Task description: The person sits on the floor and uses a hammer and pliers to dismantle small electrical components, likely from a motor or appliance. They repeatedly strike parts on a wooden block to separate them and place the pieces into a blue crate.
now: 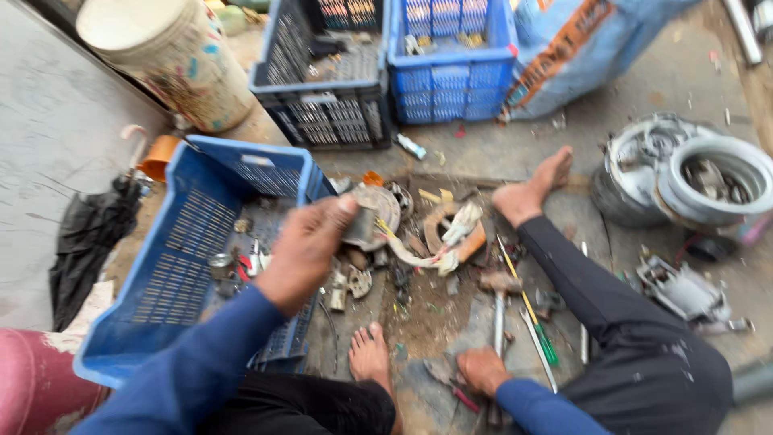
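My left hand (306, 250) is raised over the edge of a blue plastic crate (173, 282) and is shut on a small grey metal part (362, 228). My right hand (481, 369) is low on the dirty floor, fingers curled, right beside the handle of a hammer (498, 310). Whether it grips the handle is unclear. A red-handled tool (465, 398) lies just under that hand. Between my bare feet sits a pile of motor scraps (435, 242) with white and orange pieces.
A green-handled screwdriver (546, 345) and a wrench (533, 332) lie by my right leg. Round metal motor housings (684, 173) sit at the right. Two more crates (451, 76), a pale bucket (173, 60), a blue sack (576, 44) and a black umbrella (88, 234) ring the spot.
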